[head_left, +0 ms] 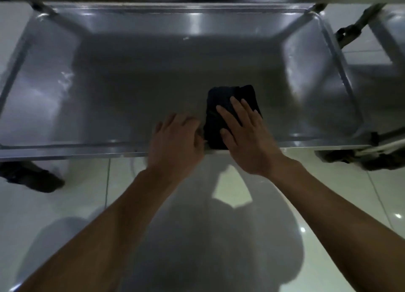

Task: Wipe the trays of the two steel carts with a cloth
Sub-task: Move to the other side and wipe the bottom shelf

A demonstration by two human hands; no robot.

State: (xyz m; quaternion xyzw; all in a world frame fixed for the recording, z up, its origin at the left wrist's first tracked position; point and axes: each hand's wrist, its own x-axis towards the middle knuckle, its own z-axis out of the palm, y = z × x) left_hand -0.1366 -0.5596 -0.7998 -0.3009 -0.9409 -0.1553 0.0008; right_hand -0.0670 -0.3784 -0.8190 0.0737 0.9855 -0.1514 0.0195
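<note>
A steel cart tray (114, 90) fills the upper half of the head view, seen from above under a higher shelf. A folded dark cloth (221, 107) lies flat on the tray near its front edge. My right hand (245, 138) presses flat on the cloth with fingers spread. My left hand (175, 142) rests just left of the cloth at the tray's front rim, fingers curled, its thumb side touching the cloth's left edge.
The tray's raised rim (65, 150) runs along the front. Black caster wheels stand at the left (32, 177) and right (350, 158) front corners. Part of a second steel cart (381, 39) shows at the far right. Glossy white floor tiles (328, 193) lie below.
</note>
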